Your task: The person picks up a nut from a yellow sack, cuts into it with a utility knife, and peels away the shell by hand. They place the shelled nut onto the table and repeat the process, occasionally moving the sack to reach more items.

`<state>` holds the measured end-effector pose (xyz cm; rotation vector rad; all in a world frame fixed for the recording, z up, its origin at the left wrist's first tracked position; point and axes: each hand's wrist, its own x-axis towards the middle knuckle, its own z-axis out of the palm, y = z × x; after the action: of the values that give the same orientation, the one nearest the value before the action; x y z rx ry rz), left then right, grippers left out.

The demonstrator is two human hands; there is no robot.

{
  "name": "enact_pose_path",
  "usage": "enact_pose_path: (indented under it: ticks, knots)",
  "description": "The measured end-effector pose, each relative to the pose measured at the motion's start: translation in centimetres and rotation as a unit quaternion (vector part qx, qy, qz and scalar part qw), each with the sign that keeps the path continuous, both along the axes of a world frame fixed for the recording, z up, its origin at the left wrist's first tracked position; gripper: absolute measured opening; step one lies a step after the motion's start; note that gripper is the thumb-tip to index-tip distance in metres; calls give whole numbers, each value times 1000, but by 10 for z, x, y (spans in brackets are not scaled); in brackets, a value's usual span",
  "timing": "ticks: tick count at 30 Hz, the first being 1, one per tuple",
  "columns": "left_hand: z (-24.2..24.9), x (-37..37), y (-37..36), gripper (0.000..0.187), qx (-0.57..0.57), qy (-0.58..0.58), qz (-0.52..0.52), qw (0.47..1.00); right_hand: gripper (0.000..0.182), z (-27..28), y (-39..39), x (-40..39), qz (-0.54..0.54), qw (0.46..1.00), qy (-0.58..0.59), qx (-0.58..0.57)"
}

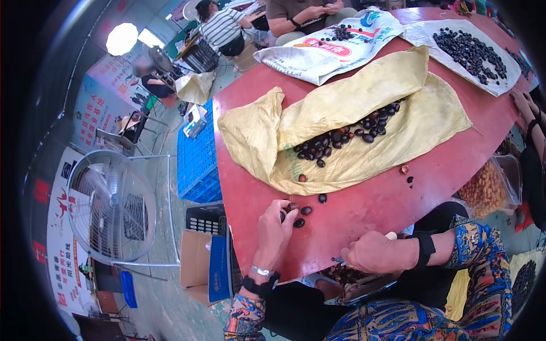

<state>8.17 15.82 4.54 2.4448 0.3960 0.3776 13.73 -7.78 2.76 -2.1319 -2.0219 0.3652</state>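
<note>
At the near left edge of the red table, my left hand (273,233) is closed, with a dark brown nut (292,208) at its fingertips. Loose dark nuts (306,210) lie right beside those fingers. My right hand (372,253) is wrapped round a small tool whose pale rounded end (391,235) shows above the fist; its kind is mostly hidden. Below that fist, a container of dark shell pieces (347,274) sits at my lap. Beyond both hands, a yellowish woven sack (375,153) lies spread out, bearing a heap of dark nuts (335,139).
White sacks (307,62) with more dark nuts (466,51) lie farther across the red table (244,210). A tub of orange-brown kernels (486,187) stands at right, near another person's arm (532,113). Blue crates (196,165), a cardboard box (196,261) and a fan (114,199) stand left.
</note>
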Motion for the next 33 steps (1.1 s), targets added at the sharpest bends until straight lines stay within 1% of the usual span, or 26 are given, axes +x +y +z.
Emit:
enact_pose_path:
  ticks: [2, 4, 5, 6, 7, 8, 9, 10, 12, 14, 16, 17, 19, 20, 22, 23, 25, 29, 31, 32, 33]
  knots:
    - [-7, 11, 5, 24, 6, 5, 2, 1000, 14, -2, -2, 3, -8, 999, 38, 15]
    - [-12, 15, 8, 24, -71, -31, 46, 996, 14, -1, -4, 5, -21, 999, 41, 17]
    - [-13, 12, 11, 28, -160, -18, 57, 985, 14, -1, -5, 6, -29, 998, 44, 18]
    - [-13, 6, 14, 28, -160, -15, 57, 985, 14, -3, -6, 6, -29, 998, 47, 17]
    - [-3, -2, 12, 31, -363, -17, 71, 929, 15, -4, -7, 7, -24, 999, 24, 26]
    - [7, -10, 9, 35, -550, -19, 84, 831, 17, -6, -8, 8, -17, 999, 1, 36]
    - [14, -16, 2, 42, -562, -8, 94, 821, 17, -9, -7, 8, -16, 999, 3, 36]
    - [13, -24, -3, 42, -562, -8, 96, 821, 18, -13, -6, 10, -21, 998, 12, 52]
    - [6, -46, -15, 40, -591, 0, 34, 806, 20, -12, -5, 10, -26, 997, 21, 66]
    - [-5, -62, -30, 40, -541, 24, 36, 840, 15, 0, -1, 11, -59, 995, 67, 52]
    - [-22, -74, -42, 36, -500, 13, 37, 865, 16, 3, 3, 12, -59, 995, 69, 50]
    - [-30, -79, -45, 36, -504, 14, 43, 862, 16, 3, 5, 12, -61, 994, 71, 52]
    - [-43, -85, -48, 31, -350, -10, 13, 937, 16, 1, 9, 13, -65, 994, 69, 49]
    - [-44, -87, -50, 31, -354, -11, 15, 935, 15, 1, 10, 13, -72, 994, 65, 51]
    - [-44, -86, -54, 24, -175, -54, -3, 983, 15, 2, 11, 14, -71, 993, 72, 56]
    - [-42, -84, -56, 24, -178, -55, -1, 983, 16, 2, 12, 13, -69, 993, 71, 61]
    - [-35, -78, -59, 26, -91, -88, -33, 991, 17, 1, 13, 13, -65, 993, 69, 64]
    - [-35, -77, -65, 32, -76, -61, -29, 995, 19, 0, 14, 13, -57, 994, 68, 67]
    - [-37, -77, -68, 31, -118, -41, 20, 992, 20, 1, 13, 14, -56, 993, 71, 76]
    - [-37, -77, -68, 31, -119, -40, 20, 992, 20, 3, 13, 14, -56, 994, 70, 64]
    - [-38, -77, -66, 32, -95, -39, -4, 995, 20, 3, 13, 15, -56, 995, 68, 53]
